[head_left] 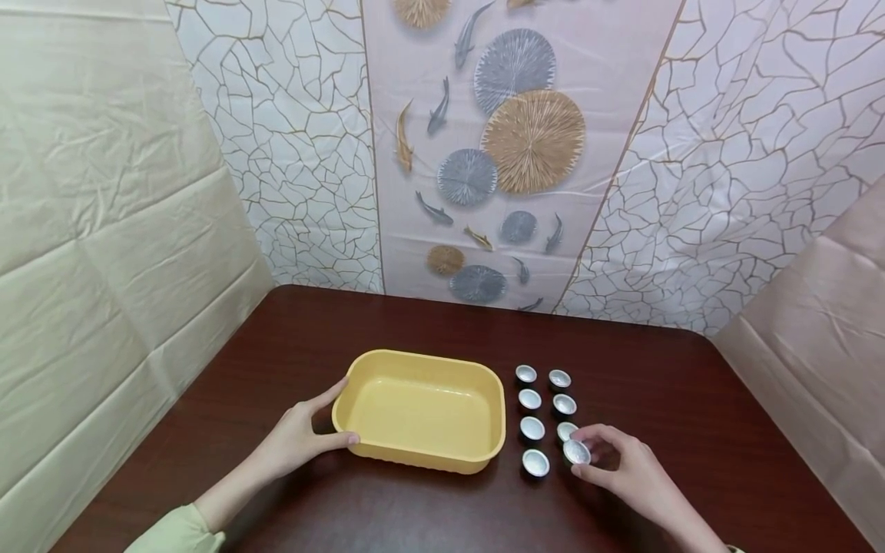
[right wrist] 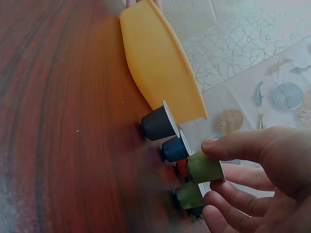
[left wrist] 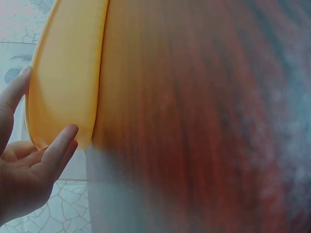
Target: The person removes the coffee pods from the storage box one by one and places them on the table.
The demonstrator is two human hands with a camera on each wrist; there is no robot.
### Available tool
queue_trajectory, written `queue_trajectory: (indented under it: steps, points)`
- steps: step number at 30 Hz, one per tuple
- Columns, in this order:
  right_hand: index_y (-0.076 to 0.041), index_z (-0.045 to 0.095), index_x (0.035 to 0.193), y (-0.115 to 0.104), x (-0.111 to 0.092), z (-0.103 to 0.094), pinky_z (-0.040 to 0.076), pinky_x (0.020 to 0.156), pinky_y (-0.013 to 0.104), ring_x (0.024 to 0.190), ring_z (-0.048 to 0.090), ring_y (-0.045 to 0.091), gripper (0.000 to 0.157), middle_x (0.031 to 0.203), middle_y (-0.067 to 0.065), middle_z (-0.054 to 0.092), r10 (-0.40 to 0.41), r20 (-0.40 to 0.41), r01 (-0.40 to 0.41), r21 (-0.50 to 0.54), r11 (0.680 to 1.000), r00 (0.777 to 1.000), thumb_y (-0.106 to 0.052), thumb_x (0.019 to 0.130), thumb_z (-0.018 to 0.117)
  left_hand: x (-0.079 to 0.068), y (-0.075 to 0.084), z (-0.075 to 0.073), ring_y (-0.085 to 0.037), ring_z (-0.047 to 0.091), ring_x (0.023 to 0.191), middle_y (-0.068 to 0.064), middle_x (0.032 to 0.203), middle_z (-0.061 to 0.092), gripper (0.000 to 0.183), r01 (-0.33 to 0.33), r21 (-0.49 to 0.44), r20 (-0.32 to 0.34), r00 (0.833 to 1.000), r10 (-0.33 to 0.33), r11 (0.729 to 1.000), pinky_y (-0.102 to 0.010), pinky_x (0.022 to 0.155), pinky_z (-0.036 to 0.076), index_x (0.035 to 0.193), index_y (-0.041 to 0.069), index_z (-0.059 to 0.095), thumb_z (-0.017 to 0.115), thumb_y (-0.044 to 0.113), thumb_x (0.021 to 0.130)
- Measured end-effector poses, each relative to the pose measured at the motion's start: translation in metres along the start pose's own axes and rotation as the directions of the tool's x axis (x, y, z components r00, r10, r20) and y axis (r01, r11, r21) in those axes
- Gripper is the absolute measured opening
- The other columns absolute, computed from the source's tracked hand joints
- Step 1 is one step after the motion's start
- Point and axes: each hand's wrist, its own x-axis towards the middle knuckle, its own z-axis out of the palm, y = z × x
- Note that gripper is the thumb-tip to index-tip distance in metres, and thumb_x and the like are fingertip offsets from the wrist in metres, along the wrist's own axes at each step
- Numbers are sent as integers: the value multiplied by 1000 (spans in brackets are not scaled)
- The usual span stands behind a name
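Observation:
My left hand (head_left: 299, 432) holds the left end of a yellow plastic basin (head_left: 418, 463), thumb on the near rim and fingers at its far side. Beyond the basin's right side, my right hand (head_left: 625, 465) pinches a coffee capsule (head_left: 577, 452) between thumb and fingers. Its lid is silvery, and its body shows green in the right wrist view. This capsule overlaps another green coffee capsule (right wrist: 189, 195) behind it. Closer to the basin stand a black capsule (right wrist: 159, 124) and a blue capsule (right wrist: 176, 149); a red capsule (right wrist: 181, 167) is mostly hidden behind the held one.
Silver-lidded capsules stand in two columns, with one capsule (head_left: 535, 463) at the near end of the left column and another (head_left: 560, 379) at the far end of the right. The dark wooden table (head_left: 387, 511) meets a patterned cloth backdrop (head_left: 311, 253) behind.

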Motion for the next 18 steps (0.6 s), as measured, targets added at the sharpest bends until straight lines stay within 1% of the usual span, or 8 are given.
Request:
queue_trajectory:
  steps: [6,13,18]
  points:
    - [-18,68,108,1,-2,2,50,67,21,76,59,-4,34,95,-3,68,15,-7,-15,-12,1000,1000,-24,78,84,0,2,-1,-29,57,130,-11,145,55,92,3,5,2,1000,-4,1000,-46,102,48,152,15,40,82,48,76]
    - [-19,68,106,5,-3,7,51,67,21,75,59,-5,34,93,-4,68,11,-25,-11,-9,1000,1000,-22,76,85,-1,5,-2,-34,55,131,-15,144,55,91,-4,2,-10,1000,4,1000,-53,102,47,152,14,41,82,46,77]
    - [-19,68,105,7,-4,9,50,67,21,75,59,-4,34,93,-3,68,17,-21,-18,-13,1000,1000,-21,76,85,-1,5,-1,-32,57,129,-14,144,55,91,-12,14,-12,1000,12,1000,-51,102,47,152,13,41,82,45,77]
